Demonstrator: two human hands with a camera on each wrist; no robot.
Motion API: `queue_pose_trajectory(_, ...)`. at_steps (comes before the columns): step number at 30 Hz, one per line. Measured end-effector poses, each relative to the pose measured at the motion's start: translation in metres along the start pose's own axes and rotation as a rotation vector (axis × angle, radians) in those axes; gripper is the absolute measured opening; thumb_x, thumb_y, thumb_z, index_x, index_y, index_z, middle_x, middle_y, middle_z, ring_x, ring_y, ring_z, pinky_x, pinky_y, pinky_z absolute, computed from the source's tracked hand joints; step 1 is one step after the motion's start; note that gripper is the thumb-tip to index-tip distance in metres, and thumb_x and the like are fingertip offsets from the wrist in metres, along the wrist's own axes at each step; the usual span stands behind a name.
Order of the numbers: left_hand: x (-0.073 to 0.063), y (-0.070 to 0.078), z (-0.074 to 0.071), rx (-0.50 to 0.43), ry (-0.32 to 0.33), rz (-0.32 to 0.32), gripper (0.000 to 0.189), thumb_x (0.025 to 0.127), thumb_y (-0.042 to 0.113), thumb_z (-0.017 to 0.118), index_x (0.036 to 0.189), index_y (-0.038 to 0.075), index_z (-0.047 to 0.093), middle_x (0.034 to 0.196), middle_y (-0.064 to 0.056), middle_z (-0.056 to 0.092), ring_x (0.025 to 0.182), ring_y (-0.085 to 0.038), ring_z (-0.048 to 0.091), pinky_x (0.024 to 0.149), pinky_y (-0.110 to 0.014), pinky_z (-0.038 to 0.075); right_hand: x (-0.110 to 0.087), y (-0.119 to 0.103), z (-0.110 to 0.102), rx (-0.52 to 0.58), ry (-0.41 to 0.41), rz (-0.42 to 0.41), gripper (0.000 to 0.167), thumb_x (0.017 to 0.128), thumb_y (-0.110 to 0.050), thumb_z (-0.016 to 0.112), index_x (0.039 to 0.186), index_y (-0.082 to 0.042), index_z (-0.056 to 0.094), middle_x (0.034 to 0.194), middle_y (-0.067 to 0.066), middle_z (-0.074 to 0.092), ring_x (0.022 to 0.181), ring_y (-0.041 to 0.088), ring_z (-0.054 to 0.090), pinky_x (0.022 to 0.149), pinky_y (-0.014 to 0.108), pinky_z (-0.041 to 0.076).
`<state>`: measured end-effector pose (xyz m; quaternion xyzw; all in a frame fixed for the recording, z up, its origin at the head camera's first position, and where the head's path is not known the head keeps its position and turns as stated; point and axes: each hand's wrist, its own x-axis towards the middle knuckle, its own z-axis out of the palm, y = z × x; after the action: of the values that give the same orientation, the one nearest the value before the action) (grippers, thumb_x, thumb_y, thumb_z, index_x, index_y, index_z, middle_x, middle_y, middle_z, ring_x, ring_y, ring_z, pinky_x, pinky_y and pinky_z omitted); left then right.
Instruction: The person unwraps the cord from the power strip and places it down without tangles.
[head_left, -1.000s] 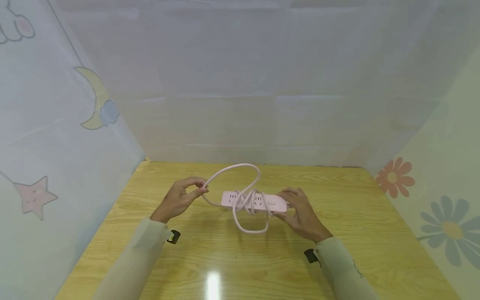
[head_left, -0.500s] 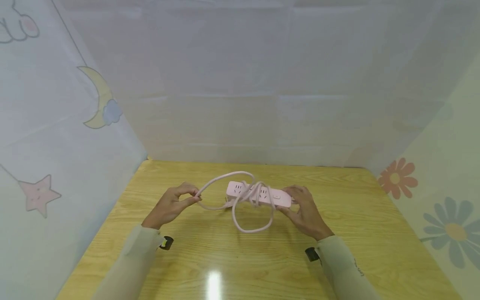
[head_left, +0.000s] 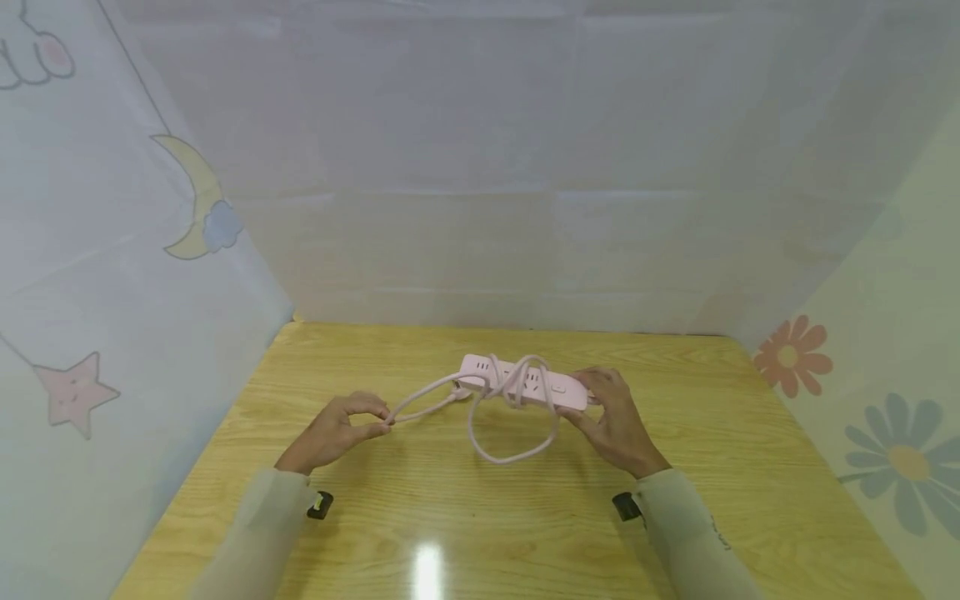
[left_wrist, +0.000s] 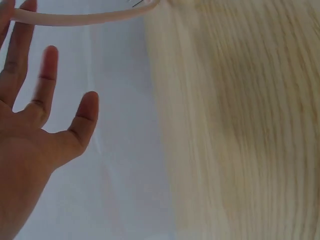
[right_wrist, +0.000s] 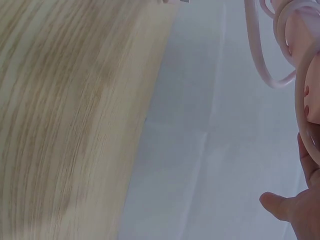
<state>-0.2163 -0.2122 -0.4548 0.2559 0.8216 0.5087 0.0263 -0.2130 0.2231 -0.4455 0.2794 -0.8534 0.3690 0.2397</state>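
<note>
Your left hand (head_left: 337,429) pinches a smooth, round, pale-pink cord (head_left: 513,460) between thumb and fingertips; the left wrist view shows other fingers stretched out, apart from the cord. The pinching tips are cut off there.

Your right hand (head_left: 617,425) is clamped on the near end of a long pink plastic power strip (head_left: 534,383) with rounded corners, thumb on the edge toward you and fingers at the far edge. The strip lies tilted between your hands, its far end toward your left hand. The cord winds round the middle in overlapping turns, partly hiding the slotted sockets, and one loose loop droops on your side. Whether the strip touches anything beneath it is hard to tell.

Between the strip and your left hand, a small plug (head_left: 461,390) sits by the strip's end, too small to make out well.

Below both hands spreads a glossy counter (head_left: 465,517) with yellowish wood grain. Beyond them hangs a creased whitish sheet (head_left: 465,208). Black wrist devices, one near each pale sleeve (head_left: 255,517), are only partly visible.
</note>
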Motion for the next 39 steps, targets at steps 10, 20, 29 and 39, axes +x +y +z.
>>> queue_pose_trajectory(10,0.000,-0.006,0.010,0.120,-0.008,-0.074,0.011,0.095,0.015,0.070,0.103,0.007,0.070,0.109,-0.004,0.069,0.110,-0.036,0.056,0.088,-0.064,0.043,0.002,0.001,-0.001,0.000,-0.004,0.023,0.042,0.082,-0.006,0.082,0.121,-0.007,0.067,0.118,0.007,0.065,0.117,0.027,0.048,0.078,0.046,0.054)
queue_pose_trajectory(20,0.025,0.029,0.021,0.167,0.027,0.024,0.019,0.096,0.013,0.069,0.114,0.010,0.066,0.100,0.000,0.070,0.098,-0.023,0.064,0.083,-0.051,0.050,0.003,0.001,-0.002,0.001,-0.012,0.025,0.041,0.082,-0.006,0.082,0.120,-0.007,0.068,0.116,0.007,0.066,0.118,0.028,0.048,0.078,0.047,0.054)
queue_pose_trajectory(29,0.055,0.087,0.025,0.177,-0.160,-0.049,0.021,0.105,0.031,0.054,0.099,0.016,0.068,0.085,0.000,0.066,0.075,-0.015,0.059,0.072,-0.036,0.048,0.005,0.004,-0.001,-0.007,-0.004,0.002,0.041,0.080,-0.007,0.084,0.118,-0.006,0.068,0.114,0.007,0.067,0.115,0.028,0.049,0.078,0.045,0.053)
queue_pose_trajectory(39,0.048,0.087,0.031,0.084,-0.226,-0.114,0.021,0.102,0.022,0.061,0.097,0.007,0.076,0.089,0.000,0.071,0.082,-0.017,0.061,0.074,-0.036,0.051,0.004,0.004,-0.001,-0.017,0.005,0.001,0.043,0.079,-0.006,0.084,0.119,-0.005,0.068,0.115,0.008,0.067,0.116,0.029,0.049,0.077,0.044,0.053)
